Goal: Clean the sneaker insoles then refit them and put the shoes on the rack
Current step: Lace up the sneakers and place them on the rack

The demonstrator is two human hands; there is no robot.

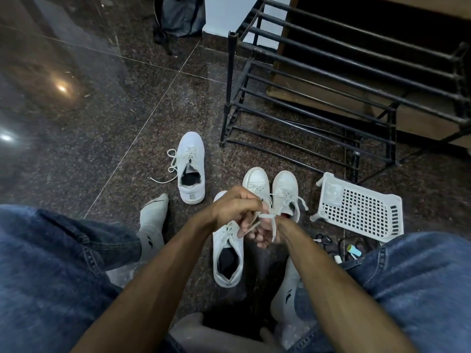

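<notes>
Floor (107, 103): dark speckled polished stone, pale grout lines, glare spots at 9 and 10 o'clock; wide bare stretch from 9 to 12 o'clock.
Rack (344, 80): black metal bars, standing at 1 to 2 o'clock, near corner post just beyond the lone sneaker; tiers bare; right end cut by the frame edge.
Lone sneaker (191, 166): white, at 11 o'clock from the hands, toe pointing away, laces loose and trailing left on the floor, dark inside.
Sneaker pair (271, 189): white, side by side at 12 o'clock, heels partly hidden behind the hands.
Near sneaker (227, 253): white, on the floor just under the hands, toe away, dark lining showing in the opening.
Basket (356, 210): white perforated plastic, tipped on its side at 2 o'clock, just beside the sneaker pair, close to the rack's foot.
Left hand (237, 210): fingers curled tight, pinching a white lace (265, 216) above the near sneaker.
Right hand (267, 233): fingers bent around the same lace, a loop hanging over them; touching the left hand.
Open room: narrow between the knees; blue jeans (51, 263) fill 7 to 9 and 3 to 5 o'clock; grey socked feet (153, 222) flank the near sneaker.
Hard to make out: small items at 3 o'clock beside the right knee, one with a yellow and teal end (353, 250), dark cords around them; grey bag (182, 14) at 12 o'clock cut off at the top; insoles not distinguishable inside the shoes.
</notes>
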